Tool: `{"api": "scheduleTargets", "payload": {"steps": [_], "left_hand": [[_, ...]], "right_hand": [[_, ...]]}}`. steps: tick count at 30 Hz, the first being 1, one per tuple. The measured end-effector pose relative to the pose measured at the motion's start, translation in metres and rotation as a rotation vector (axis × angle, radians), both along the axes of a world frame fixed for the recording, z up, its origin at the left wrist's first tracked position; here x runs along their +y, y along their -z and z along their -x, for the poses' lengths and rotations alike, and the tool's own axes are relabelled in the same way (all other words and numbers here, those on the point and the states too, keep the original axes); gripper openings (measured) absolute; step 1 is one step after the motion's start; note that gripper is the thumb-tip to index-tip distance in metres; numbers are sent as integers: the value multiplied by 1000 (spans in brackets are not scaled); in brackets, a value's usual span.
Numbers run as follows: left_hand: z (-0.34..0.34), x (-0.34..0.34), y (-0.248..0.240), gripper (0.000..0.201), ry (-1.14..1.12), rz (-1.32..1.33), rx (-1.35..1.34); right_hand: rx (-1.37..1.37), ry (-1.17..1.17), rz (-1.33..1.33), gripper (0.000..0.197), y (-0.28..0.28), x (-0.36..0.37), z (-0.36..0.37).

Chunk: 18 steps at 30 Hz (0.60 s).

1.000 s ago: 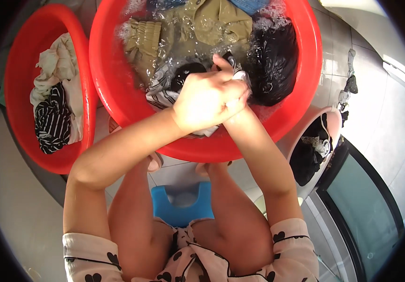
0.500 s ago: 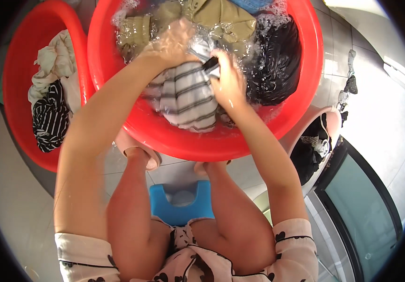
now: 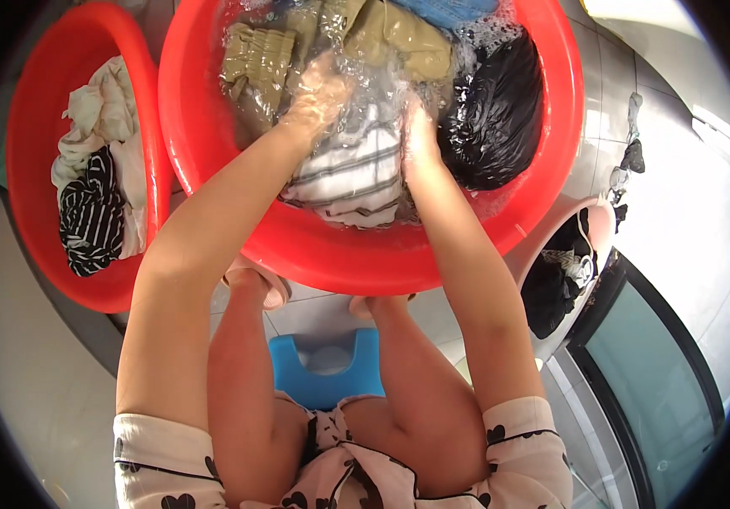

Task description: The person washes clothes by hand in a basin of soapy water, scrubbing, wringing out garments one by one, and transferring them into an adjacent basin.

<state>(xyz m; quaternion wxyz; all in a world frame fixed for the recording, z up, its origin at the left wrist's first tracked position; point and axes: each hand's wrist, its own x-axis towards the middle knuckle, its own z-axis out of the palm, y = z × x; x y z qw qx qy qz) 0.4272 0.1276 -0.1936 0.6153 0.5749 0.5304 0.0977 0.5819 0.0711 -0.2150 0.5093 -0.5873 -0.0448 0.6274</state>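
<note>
A wet white garment with dark stripes (image 3: 352, 174) lies partly under water in the large red basin (image 3: 382, 271). My left hand (image 3: 321, 95) is in the water at the garment's upper left, its fingers blurred by ripples. At the garment's right edge, my right hand (image 3: 420, 131) reaches down into splashing water that hides its fingers. Beyond the left hand floats an olive-khaki garment with a gathered band (image 3: 255, 68), and more khaki cloth (image 3: 399, 42) spreads ahead of both hands. A black garment (image 3: 496, 114) bulges up on the right. Blue denim-like cloth (image 3: 450, 8) shows at the far side.
A second red basin (image 3: 34, 170) on the left holds pale clothes (image 3: 98, 110) and a black-and-white striped piece (image 3: 91, 212). On the right stands a pale pink bucket (image 3: 604, 222) with dark clothes. Socks (image 3: 632, 157) lie behind it. A blue stool (image 3: 323, 386) is between my legs.
Both hands have gone down into the water with the striped garment. The right hand, earlier above the surface gripping the cloth and a dark piece, is now partly submerged. Water splashes between them.
</note>
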Motion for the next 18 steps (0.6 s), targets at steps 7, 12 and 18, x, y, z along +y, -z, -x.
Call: {"api": "scheduleTargets", "payload": {"steps": [7,12,18], "left_hand": [[-10,-40,-100,26,37,-603,-196],[-7,-6,-73,27,80,-665,160],[9,-26,-88,27,253,-833,-34]], "right_hand": [[313,27,-269,51,-67,-18,8],[176,42,34,24,-106,6,39],[323,-227,-159,31,-106,-24,-9]]}}
